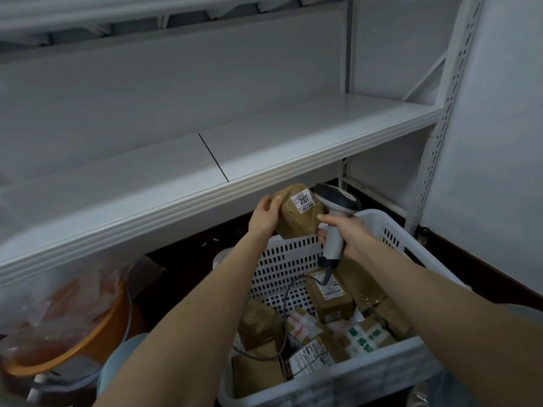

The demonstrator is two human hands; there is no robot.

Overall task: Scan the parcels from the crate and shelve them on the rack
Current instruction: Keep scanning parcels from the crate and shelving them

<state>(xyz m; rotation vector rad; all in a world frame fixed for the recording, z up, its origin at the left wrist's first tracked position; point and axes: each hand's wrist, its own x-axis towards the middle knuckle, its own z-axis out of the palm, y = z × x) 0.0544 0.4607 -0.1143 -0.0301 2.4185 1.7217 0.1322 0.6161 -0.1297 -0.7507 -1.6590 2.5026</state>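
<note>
The left hand grasps a small brown taped parcel by its left side, fingers curled around the edge. The parcel is held in the air above the far wall of the white perforated crate and just below the front edge of the white rack shelf. A white label on the upper face of the parcel reads "2007" in large black digits. Smaller print and a dark bar lie beside it but are too small to read. The right hand is clenched around the grey handle of a barcode scanner, whose dark head sits just beside the label. Whether the head touches the parcel cannot be determined. A grey cable runs from the base of the handle down into the crate. The crate holds more brown boxes, one with a white barcode label, not legible. It also holds a white pack printed with large green characters and a pack with red printing. To the left of the crate, under the shelf, stands an orange basin with a clear plastic bag in it, and a light blue bucket stands near it.
</note>
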